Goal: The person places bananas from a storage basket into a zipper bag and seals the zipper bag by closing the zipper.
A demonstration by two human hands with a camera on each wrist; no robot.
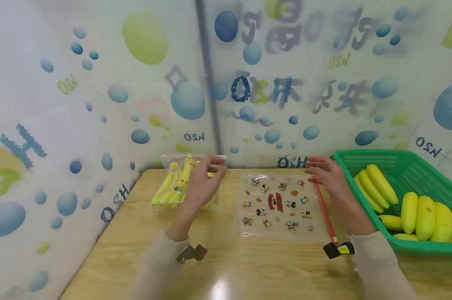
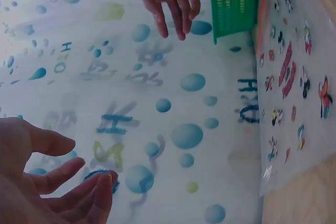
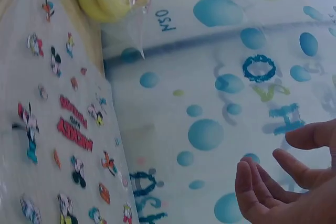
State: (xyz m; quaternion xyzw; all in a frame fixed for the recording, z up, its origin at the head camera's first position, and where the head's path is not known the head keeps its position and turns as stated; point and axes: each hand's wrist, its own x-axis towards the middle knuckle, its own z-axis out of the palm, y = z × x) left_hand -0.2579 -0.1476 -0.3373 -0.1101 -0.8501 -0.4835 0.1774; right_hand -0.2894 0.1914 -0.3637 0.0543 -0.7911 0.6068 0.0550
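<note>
A clear zip bag (image 1: 274, 208) printed with small cartoon figures lies flat on the table, its red zip edge (image 1: 325, 208) toward the right. My left hand (image 1: 205, 179) is raised in front of a second clear bag (image 1: 173, 183) with bananas inside, overlapping it in the head view. In the left wrist view the left hand's fingers (image 2: 63, 174) are loosely bent around nothing. The right hand (image 1: 328, 177) hovers over the far right corner of the printed bag, near the basket. Its fingers (image 3: 262, 187) are relaxed and hold nothing in the right wrist view.
A green plastic basket (image 1: 409, 160) with several bananas (image 1: 426, 216) stands at the table's right side. The wooden table (image 1: 267, 266) meets a wall sheet (image 1: 304, 54) printed with bubbles and letters along its back edge. Both wrists carry black straps.
</note>
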